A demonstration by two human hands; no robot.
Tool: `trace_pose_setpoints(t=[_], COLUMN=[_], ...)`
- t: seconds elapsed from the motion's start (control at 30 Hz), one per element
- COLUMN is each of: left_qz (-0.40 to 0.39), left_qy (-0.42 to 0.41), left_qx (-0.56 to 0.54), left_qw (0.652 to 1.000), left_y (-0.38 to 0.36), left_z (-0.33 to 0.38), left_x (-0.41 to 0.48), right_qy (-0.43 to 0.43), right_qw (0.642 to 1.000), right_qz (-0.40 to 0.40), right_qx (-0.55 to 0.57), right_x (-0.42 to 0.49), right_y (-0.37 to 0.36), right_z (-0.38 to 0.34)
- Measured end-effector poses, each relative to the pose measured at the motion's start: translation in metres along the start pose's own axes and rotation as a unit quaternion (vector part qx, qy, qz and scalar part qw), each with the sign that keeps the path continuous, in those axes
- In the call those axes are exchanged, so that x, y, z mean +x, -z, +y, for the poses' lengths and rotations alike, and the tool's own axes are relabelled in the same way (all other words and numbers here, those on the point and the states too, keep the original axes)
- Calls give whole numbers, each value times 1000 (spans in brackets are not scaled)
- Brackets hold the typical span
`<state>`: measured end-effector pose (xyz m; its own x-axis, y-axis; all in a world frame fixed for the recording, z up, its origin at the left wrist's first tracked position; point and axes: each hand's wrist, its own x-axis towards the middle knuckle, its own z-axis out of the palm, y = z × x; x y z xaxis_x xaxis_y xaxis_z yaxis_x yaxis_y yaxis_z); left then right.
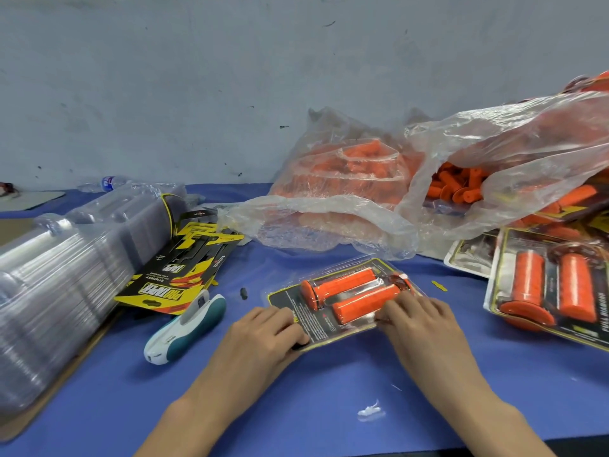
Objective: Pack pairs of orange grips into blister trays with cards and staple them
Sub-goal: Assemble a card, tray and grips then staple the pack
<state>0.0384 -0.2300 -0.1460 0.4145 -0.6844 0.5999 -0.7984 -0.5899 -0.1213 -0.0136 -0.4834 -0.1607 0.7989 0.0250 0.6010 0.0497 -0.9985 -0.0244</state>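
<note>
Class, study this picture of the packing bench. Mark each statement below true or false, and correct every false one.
1. Both the left hand and the right hand touch the blister pack with two orange grips in it. True.
2. The left hand holds the stapler. False: it lies untouched on the blue table, to the left of that hand.
3. The stack of empty clear trays lies at the right edge. False: it lies at the left.
4. Clear plastic bags of loose orange grips lie behind the pack. True.
5. Filled packs lie at the right. True.
</note>
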Motion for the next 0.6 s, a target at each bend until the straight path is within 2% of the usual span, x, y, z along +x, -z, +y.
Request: trace_pose_setpoints(t=[0.13,0.27,0.4,0.47,0.53,0.6], left_qz=[24,1,-37,-41,-39,-35], left_qy=[-13,-46,33,19,-2,-4], left_qx=[7,-25,-64,-38,4,36], left_qw=[1000,999,997,998,999,999], left_y=[-1,-6,-6,-6,-7,-9], left_z=[11,14,-12,-12,-6,1], left_x=[4,1,-6,-6,-2,1], right_qy=[100,109,95,111,122,91], right_qw=[992,980,948,955,957,953], right_qz=[2,-43,-100,-123,-186,-223], right_qx=[79,159,287,247,185,183], right_x=[-3,-2,1,4,5,3], right_y=[3,9,12,6,0,0], right_z=[-33,-31,-13,-7,-2,1])
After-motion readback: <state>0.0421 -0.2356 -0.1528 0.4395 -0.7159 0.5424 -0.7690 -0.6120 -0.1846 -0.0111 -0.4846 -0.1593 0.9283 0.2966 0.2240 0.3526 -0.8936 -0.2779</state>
